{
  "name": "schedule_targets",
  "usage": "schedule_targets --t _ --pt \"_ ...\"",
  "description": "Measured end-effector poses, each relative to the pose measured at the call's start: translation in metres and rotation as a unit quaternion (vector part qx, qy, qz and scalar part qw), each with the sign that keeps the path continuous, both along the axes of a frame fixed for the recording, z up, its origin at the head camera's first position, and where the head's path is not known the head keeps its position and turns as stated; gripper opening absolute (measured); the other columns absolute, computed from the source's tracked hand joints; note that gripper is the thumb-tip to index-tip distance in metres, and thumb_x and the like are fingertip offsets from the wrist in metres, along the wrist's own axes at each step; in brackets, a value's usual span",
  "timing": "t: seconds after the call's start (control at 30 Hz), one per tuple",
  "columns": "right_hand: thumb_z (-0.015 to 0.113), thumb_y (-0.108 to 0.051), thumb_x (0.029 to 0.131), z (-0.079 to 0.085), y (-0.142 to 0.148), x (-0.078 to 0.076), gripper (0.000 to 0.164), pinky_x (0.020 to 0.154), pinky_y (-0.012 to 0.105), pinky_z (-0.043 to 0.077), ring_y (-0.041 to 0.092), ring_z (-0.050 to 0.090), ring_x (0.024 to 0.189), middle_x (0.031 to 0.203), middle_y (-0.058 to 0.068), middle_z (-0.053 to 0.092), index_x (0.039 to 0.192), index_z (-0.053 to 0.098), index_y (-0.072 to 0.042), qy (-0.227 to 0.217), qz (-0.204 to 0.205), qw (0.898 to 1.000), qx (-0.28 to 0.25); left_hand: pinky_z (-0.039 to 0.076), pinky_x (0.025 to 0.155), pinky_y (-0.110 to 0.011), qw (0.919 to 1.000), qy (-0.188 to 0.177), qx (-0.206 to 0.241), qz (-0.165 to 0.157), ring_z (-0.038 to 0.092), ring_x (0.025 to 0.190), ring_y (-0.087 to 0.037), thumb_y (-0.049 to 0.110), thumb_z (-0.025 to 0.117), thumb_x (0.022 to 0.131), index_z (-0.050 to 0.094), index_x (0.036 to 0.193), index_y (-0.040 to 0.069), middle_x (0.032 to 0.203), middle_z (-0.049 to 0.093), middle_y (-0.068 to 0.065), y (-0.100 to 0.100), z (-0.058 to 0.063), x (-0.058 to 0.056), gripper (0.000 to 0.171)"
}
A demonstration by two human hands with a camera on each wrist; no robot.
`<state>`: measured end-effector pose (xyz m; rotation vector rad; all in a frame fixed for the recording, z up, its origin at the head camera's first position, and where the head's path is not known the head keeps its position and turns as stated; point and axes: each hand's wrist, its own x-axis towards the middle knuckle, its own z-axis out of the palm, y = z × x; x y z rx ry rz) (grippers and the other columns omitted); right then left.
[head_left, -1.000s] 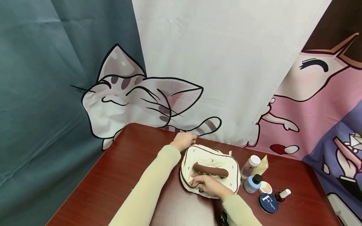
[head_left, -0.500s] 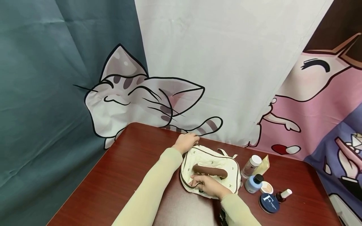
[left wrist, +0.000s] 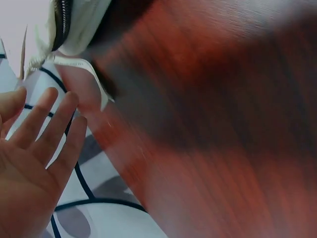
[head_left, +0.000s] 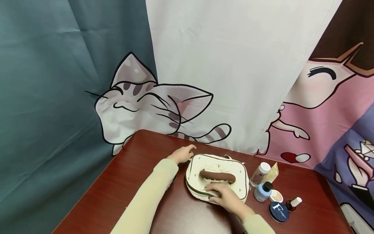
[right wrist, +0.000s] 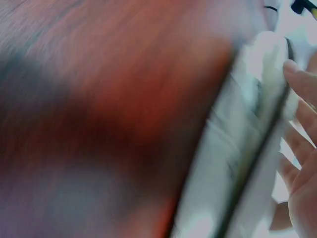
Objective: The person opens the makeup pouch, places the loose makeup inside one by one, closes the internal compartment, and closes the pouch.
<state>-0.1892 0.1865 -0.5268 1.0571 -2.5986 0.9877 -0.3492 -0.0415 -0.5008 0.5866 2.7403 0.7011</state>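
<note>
A cream cosmetic bag (head_left: 208, 161) with brown piping and a padded brown handle (head_left: 217, 175) sits on the table, its top lying over it. Just off its far left corner is my left hand (head_left: 182, 154), fingers extended and holding nothing. In the left wrist view a white fabric tab (left wrist: 84, 64) hangs by the zipper (left wrist: 63, 22), in front of the spread fingers. Over the bag's front edge is my right hand (head_left: 226, 196), slightly blurred, its fingers loosely bent above the top. The right wrist view shows its thumb close to the dark piping (right wrist: 262, 144).
Right of the bag stand a white-capped jar (head_left: 258, 175), a pale yellow tube (head_left: 272, 174) and a blue bottle (head_left: 262, 192). Near them lie a round palette (head_left: 276, 196), a dark blue compact (head_left: 278, 213) and a white-capped small bottle (head_left: 292, 204). Printed curtains (head_left: 233, 65) hang behind the table.
My left hand has drawn away leftward from the bag's far corner. My right hand has let go of the front left edge and moved slightly right.
</note>
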Motion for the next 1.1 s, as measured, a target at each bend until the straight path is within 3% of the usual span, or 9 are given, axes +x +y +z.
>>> schedule_targets --t 0.13,0.3,0.43,0.6,0.87,1.1 --pt "0.079 0.000 0.066 0.017 0.034 0.005 0.032 0.079 0.040 0.047 0.019 0.059 0.091 0.096 0.002 0.066 0.094 0.067 -0.009 0.040 -0.041 0.998 -0.006 0.044 0.077 -0.031 0.9979 -0.015 0.052 -0.036 0.055 0.088 -0.014 0.005 0.057 0.090 0.053 0.122 0.014 0.102 0.059 -0.002 -0.018 -0.003 0.011 0.033" --pt "0.082 0.003 0.057 0.026 0.066 0.015 0.038 0.075 0.039 0.045 0.020 0.055 0.089 0.093 -0.001 0.059 0.086 0.064 -0.015 0.017 -0.128 0.990 0.055 0.044 0.078 -0.028 0.9915 -0.040 0.078 -0.097 0.053 0.089 -0.015 -0.002 0.064 0.081 0.055 0.115 0.015 0.107 0.052 -0.003 -0.027 -0.011 0.027 0.040" --pt "0.082 0.003 0.052 0.024 0.066 0.019 0.043 0.075 0.042 0.046 0.025 0.055 0.091 0.097 0.003 0.057 0.086 0.064 -0.014 0.023 -0.159 0.978 0.135 0.043 0.080 -0.029 0.9920 -0.016 0.063 -0.108 0.051 0.092 -0.016 0.000 0.065 0.081 0.058 0.112 0.017 0.110 0.050 -0.003 -0.030 -0.012 0.037 0.036" --pt "0.077 0.004 0.060 0.020 0.062 0.021 0.032 0.075 0.042 0.046 0.024 0.057 0.092 0.095 0.003 0.059 0.085 0.065 -0.012 0.045 -0.179 0.965 0.185 0.043 0.084 -0.030 0.9916 0.033 0.060 -0.110 0.053 0.095 -0.016 -0.001 0.065 0.079 0.063 0.106 0.017 0.110 0.051 -0.001 -0.030 -0.013 0.043 0.032" --pt "0.069 0.005 0.077 0.037 0.066 0.016 0.020 0.066 0.033 0.046 0.011 0.055 0.074 0.082 -0.004 0.060 0.086 0.063 -0.012 0.006 -0.196 0.973 0.120 0.044 0.086 -0.031 0.9907 0.030 0.073 -0.111 0.054 0.099 -0.020 -0.004 0.063 0.079 0.064 0.109 0.014 0.113 0.052 -0.005 -0.031 -0.014 0.042 0.034" --pt "0.063 0.000 0.084 0.055 0.067 0.005 0.012 0.067 0.041 0.047 0.022 0.061 0.077 0.088 0.006 0.064 0.091 0.063 -0.009 -0.018 -0.230 0.969 0.084 0.044 0.086 -0.031 0.9881 0.023 0.114 -0.100 0.054 0.102 -0.022 -0.010 0.060 0.075 0.061 0.114 0.008 0.117 0.050 -0.009 -0.033 -0.014 0.043 0.044"
